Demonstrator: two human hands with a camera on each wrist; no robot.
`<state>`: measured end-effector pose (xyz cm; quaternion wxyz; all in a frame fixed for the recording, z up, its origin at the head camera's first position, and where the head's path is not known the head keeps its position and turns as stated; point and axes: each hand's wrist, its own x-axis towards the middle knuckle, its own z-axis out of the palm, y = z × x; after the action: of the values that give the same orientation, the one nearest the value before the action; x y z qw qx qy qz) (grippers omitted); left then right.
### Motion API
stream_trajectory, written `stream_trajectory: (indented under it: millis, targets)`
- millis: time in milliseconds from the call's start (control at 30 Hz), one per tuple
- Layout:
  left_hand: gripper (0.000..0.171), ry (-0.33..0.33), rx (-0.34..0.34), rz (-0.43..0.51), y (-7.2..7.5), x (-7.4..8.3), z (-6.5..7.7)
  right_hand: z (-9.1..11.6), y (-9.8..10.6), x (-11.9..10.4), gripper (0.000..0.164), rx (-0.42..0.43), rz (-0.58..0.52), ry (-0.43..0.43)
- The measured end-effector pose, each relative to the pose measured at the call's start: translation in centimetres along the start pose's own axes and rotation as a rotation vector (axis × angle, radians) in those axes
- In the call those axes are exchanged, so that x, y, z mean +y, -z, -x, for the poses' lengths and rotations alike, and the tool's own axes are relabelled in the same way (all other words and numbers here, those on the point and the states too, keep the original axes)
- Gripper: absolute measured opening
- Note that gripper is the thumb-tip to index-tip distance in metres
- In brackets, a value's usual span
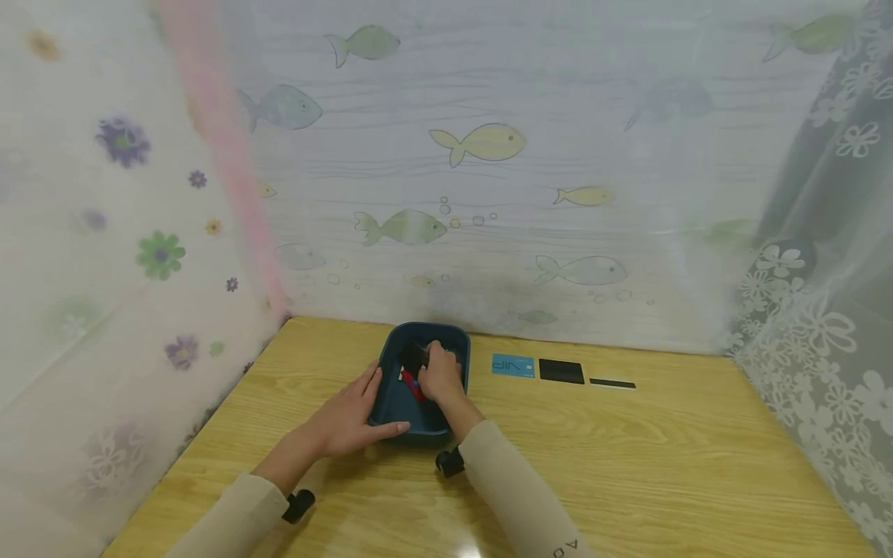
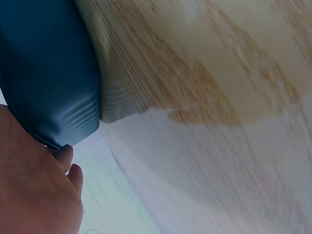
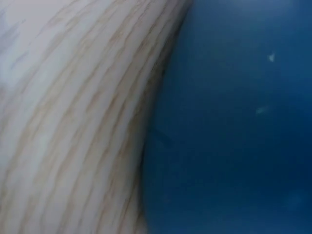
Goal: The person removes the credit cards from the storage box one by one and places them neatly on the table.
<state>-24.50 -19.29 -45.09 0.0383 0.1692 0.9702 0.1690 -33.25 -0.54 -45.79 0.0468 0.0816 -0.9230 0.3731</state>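
Note:
A dark blue rectangular bin (image 1: 408,419) stands on the wooden table near the back edge. My left hand (image 1: 345,418) rests against its left side with straight fingers, the thumb stretched along the near end. In the left wrist view, fingertips (image 2: 65,157) touch the bin's rim. My right hand (image 1: 441,374) reaches down inside the bin, fingers curled at a black flat thing (image 1: 413,356), which it pinches. Below that lies a red object (image 1: 413,386) with a small blue part, partly covered by the hand. The right wrist view shows only the bin's blue wall (image 3: 229,122) and table.
To the bin's right, a blue card (image 1: 512,365), a black card (image 1: 561,371) and a narrow black-and-white strip (image 1: 612,384) lie in a row. A fish-patterned curtain (image 1: 488,232) hangs right behind the table, with other curtains at both sides.

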Motion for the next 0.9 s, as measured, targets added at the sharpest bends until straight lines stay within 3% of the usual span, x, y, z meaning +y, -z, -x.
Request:
stream_trajectory:
  millis: [233,900]
  targets:
    - [0.119,0.004,0.003,0.009,-0.01,0.11,0.05,0.26,0.21,-0.11,0.030,0.040,-0.096,0.031]
    - [0.120,0.004,0.008,0.017,-0.09,0.05,0.06,0.35,0.18,0.02,0.034,0.113,-0.159,0.105]
